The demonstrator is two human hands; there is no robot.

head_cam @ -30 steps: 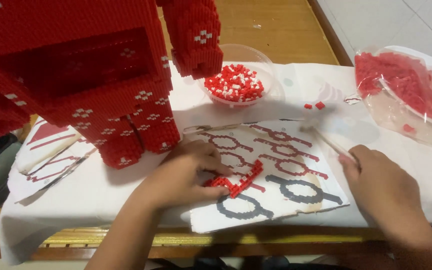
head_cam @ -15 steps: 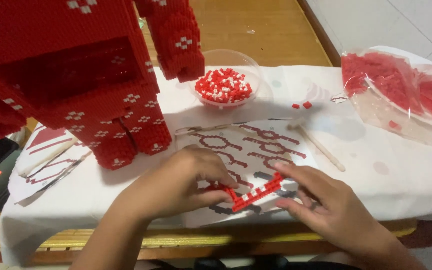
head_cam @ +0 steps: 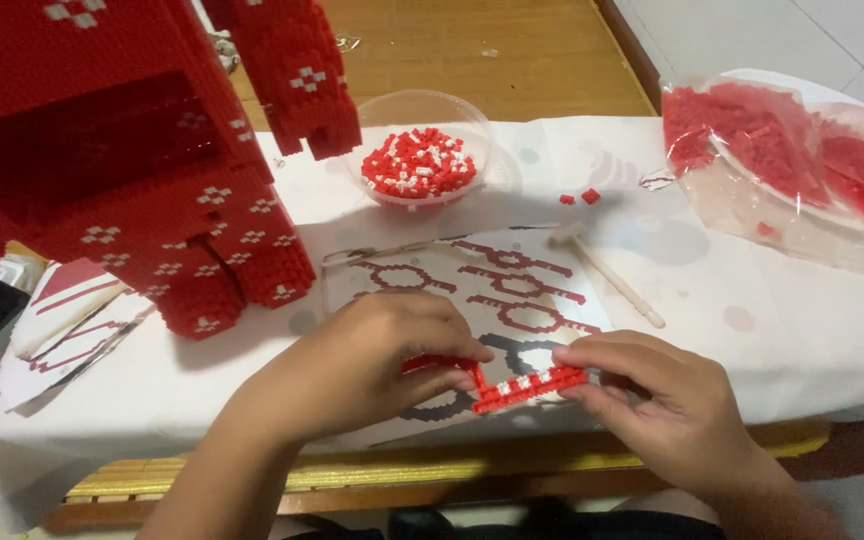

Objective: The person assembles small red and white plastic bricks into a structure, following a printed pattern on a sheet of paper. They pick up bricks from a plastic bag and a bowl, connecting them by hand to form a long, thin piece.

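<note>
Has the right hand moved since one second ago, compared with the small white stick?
Yes. The right hand has left the white stick and moved left, to the red brick strip.

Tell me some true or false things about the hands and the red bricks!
1. Both hands hold the red brick strip. True: the left hand and the right hand pinch it from either end.
2. The bowl holds blue bricks. False: they are red and white.
3. The white stick lies on the table, touched by neither hand. True.
4. The bags of red bricks sit beside the left hand. False: they lie far off on the right.
5. The big red model stands on the left. True.
</note>
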